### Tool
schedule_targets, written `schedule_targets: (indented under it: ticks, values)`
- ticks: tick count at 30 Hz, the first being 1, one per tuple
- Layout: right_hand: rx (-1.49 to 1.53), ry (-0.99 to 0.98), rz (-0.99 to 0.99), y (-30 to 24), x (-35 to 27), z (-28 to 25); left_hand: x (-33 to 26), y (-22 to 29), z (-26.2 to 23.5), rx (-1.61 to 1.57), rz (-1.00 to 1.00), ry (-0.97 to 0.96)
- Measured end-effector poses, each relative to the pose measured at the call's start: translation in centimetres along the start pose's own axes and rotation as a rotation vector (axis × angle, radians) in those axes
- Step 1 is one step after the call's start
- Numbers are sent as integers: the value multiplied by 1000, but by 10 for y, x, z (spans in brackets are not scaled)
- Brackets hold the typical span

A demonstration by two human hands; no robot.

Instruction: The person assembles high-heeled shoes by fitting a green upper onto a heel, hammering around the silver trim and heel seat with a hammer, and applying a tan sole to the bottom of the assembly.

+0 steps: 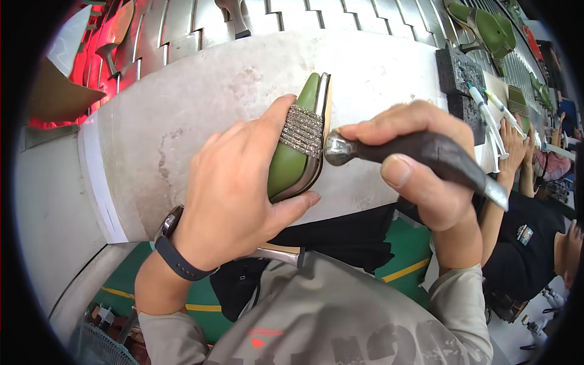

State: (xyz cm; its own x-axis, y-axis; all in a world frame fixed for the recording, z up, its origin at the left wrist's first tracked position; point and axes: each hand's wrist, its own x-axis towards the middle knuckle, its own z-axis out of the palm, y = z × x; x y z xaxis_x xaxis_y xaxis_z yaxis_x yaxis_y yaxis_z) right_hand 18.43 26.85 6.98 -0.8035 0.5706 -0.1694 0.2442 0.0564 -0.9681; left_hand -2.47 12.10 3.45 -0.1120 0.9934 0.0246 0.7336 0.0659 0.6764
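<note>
The left hand (231, 164) was closed firmly around a smooth green shoe (286, 167) with a ribbed, glittering grey band (302, 132), holding it over a scuffed white worktop (146, 140); whether the shoe rested on that surface I could not tell. The right hand (435, 198) was wrapped around a hammer-like tool with a dark brown handle (432, 155), its rounded, shiny metal head (341, 148) sticking out to the left of that grip, right by the shoe's sole edge. Contact between head and edge could not be made out.

The step looked like tapping or pressing along the edge. Done well, it probably called for short, even strokes landing squarely on the thin tan sole (328, 103) and the metallic brown rim (313, 170), clear of the glittering band. The left grip needed to brace the shoe against each stroke, fingers behind the upper; its thumb, curled near the broad end, seemed the part most at risk if the head slid nearer the body.

The shoe's long axis ran away from the wearer, leaning slightly right. Its narrow tip pointed outward, beyond the left fingertips, and its broader end lay just above the left thumb. It was tipped on its side, sole turned rightward toward the tool.
</note>
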Motion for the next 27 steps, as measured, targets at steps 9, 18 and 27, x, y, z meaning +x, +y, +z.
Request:
schedule_targets:
  ticks: [9,18,27]
  values:
    - [-24,190,34,-20,18,13,-3,-4,-1,-29,40,16]
    - [-148,15,-209,-15,3,18,-5,-6,-4,-50,55,40]
    - [-144,157,-127,-20,26,17,-9,-5,-5,-30,64,48]
